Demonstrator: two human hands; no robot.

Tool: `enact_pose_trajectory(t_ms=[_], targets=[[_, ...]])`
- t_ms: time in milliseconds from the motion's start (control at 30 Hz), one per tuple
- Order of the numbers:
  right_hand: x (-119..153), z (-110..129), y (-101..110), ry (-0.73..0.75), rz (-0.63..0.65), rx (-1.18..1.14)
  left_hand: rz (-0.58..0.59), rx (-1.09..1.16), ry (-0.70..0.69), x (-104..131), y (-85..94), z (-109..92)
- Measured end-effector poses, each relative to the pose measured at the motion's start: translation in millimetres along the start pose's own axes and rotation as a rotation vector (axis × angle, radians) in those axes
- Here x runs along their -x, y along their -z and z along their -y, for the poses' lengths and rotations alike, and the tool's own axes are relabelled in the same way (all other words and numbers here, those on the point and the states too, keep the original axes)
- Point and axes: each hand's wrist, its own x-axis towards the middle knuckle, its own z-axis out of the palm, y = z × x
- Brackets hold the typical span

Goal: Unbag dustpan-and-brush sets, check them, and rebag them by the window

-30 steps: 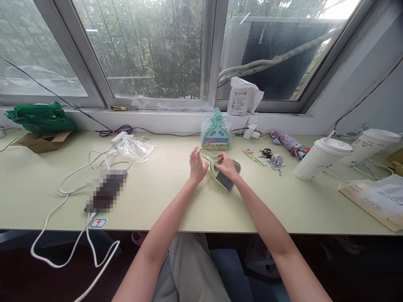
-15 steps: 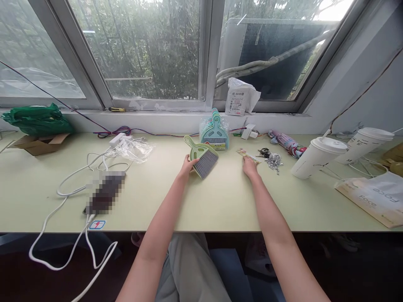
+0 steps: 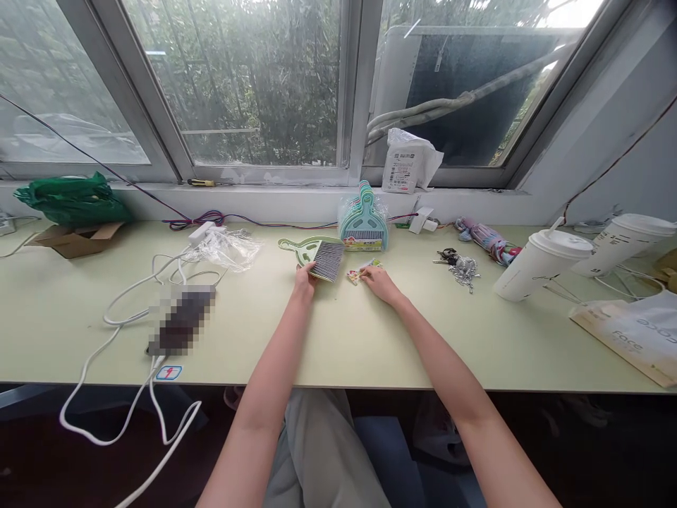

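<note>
A light green dustpan with a grey-bristled brush (image 3: pixel 328 259) is tilted above the table, its handle pointing left. My left hand (image 3: pixel 306 279) grips its lower edge, with the fingers closed. To the right, my right hand (image 3: pixel 378 282) pinches a small colourful printed card (image 3: pixel 354 276) close to the tabletop. Part of the card is hidden by the fingers. Behind both hands, a stack of teal dustpan sets (image 3: pixel 364 222) in clear plastic stands against the wall.
A blurred phone (image 3: pixel 183 321) with white cables and crumpled clear plastic (image 3: pixel 233 248) lie left. Keys with a chain (image 3: pixel 460 268), a folded umbrella (image 3: pixel 489 243), white cups (image 3: pixel 544 264) and a tissue pack (image 3: pixel 627 339) are right.
The green dustpan and brush have moved left and turned, the handle now pointing left. My right hand has moved left with the card, away from the keys and closer to the brush.
</note>
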Motion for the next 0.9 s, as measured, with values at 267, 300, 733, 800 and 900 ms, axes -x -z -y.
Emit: enact_pose_trajectory(t_ms=[267,300,733,800,900], targets=[[2.3,-1.0,2.6,-0.139,0.010,0.097,0.012,0.056,0.037,1.0,-1.3,-0.2],[2.3,-2.0,4.9,-0.165,0.000,0.094,0.018,0.049,0.036,1.4,-1.5,-0.3],[9.7,52.9,16.5,0.061,-0.205,-0.082,0.337,-0.060,0.042,23.5,-22.7,13.2],[12.3,59.4,4.7,0.080,-0.066,-0.014,0.328,-0.077,0.025,26.1,-23.7,13.3],[14.4,61.0,-4.1,0.024,-0.044,0.035,0.316,-0.094,0.021,26.9,-23.1,12.4]])
